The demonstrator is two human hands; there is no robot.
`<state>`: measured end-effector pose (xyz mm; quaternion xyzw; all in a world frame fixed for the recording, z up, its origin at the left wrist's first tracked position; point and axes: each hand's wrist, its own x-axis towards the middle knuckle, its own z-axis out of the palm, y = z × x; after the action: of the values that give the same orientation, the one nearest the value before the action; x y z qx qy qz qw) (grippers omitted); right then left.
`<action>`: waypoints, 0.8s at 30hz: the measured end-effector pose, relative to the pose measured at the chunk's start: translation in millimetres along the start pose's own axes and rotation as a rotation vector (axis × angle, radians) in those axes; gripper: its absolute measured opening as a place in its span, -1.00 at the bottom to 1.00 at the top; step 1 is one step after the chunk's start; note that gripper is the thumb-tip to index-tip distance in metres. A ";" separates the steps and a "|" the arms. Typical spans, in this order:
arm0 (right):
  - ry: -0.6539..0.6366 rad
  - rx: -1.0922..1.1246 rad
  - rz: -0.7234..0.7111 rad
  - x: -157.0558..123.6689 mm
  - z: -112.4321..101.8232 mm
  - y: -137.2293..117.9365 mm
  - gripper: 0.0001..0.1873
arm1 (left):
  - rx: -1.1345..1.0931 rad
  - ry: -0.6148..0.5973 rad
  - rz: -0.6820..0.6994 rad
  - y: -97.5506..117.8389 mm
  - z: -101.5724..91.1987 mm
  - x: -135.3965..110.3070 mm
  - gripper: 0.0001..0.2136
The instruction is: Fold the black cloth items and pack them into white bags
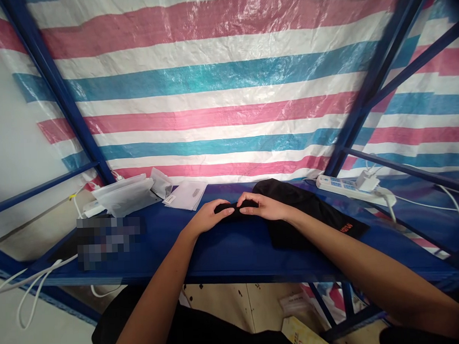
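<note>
My left hand (207,216) and my right hand (261,206) meet over the middle of a blue shelf (225,252). Both have their fingers curled around a small rolled black fabric piece (235,209) lying between them. To the right of it, under my right forearm, a larger black garment (310,214) with an orange label lies flat on the shelf.
White plastic bags (125,194) and a white packet (187,195) lie at the shelf's back left. A white power strip (350,188) with a plugged charger sits at the back right. White cables (33,284) hang off the left. A striped tarp (219,92) hangs behind blue frame posts.
</note>
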<state>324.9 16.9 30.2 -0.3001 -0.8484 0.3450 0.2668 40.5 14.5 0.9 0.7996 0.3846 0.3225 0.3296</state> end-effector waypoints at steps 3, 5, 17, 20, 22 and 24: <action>0.070 0.022 -0.023 1.9 6.5 -0.5 -0.61 | -0.034 0.054 -0.005 -4.2 -2.5 -0.9 -0.46; 0.130 0.037 -0.051 3.5 10.5 -1.3 -0.61 | -0.058 0.082 -0.007 -5.0 -4.8 -0.8 -0.48; 0.162 0.420 0.047 4.2 26.6 5.0 -0.01 | -0.125 0.176 0.071 -2.3 -13.2 -0.1 -0.58; 0.206 0.489 0.039 7.5 31.1 4.8 -0.43 | -0.125 0.175 0.079 -1.3 -11.5 1.0 -0.59; 0.285 0.515 0.043 10.8 32.3 5.8 -0.57 | -0.108 0.192 0.095 -2.3 -10.0 2.4 -0.59; 0.372 0.513 0.058 13.8 31.2 9.3 -0.58 | -0.017 0.260 0.128 -7.1 -10.2 3.5 -0.62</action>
<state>298.1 18.6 7.3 -0.3050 -0.6613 0.4946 0.4744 31.5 23.7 2.2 0.7712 0.3696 0.4471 0.2623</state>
